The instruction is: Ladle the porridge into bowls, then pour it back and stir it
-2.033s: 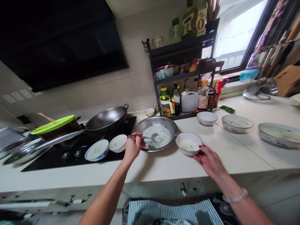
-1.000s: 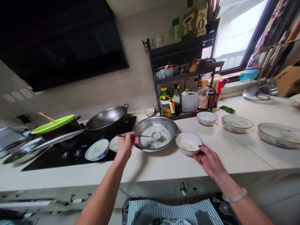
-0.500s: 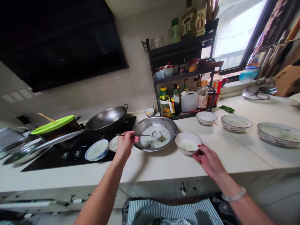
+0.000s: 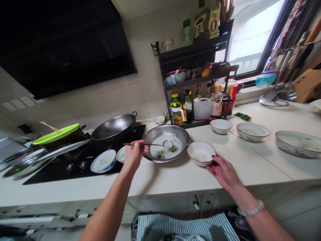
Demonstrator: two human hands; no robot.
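Observation:
My left hand (image 4: 134,154) is closed round the dark handle of a ladle (image 4: 167,144). The ladle's bowl hangs over a wide steel basin (image 4: 186,138) of white soup with green bits. Just right of the basin stands a small white bowl (image 4: 202,147) with a little of the same soup in it. My right hand (image 4: 223,170) grips this bowl's right rim between thumb and fingers. Partly behind my left hand is another soup bowl (image 4: 121,154), and left of it a blue-patterned bowl (image 4: 103,161) of soup.
A steel wok (image 4: 114,126) sits on the black cooktop (image 4: 60,174). Along the right counter stand a small white bowl (image 4: 221,126), a soup bowl (image 4: 253,132) and a larger soup bowl (image 4: 298,144). Behind the basin rises a black rack (image 4: 195,82) with bottles and jars.

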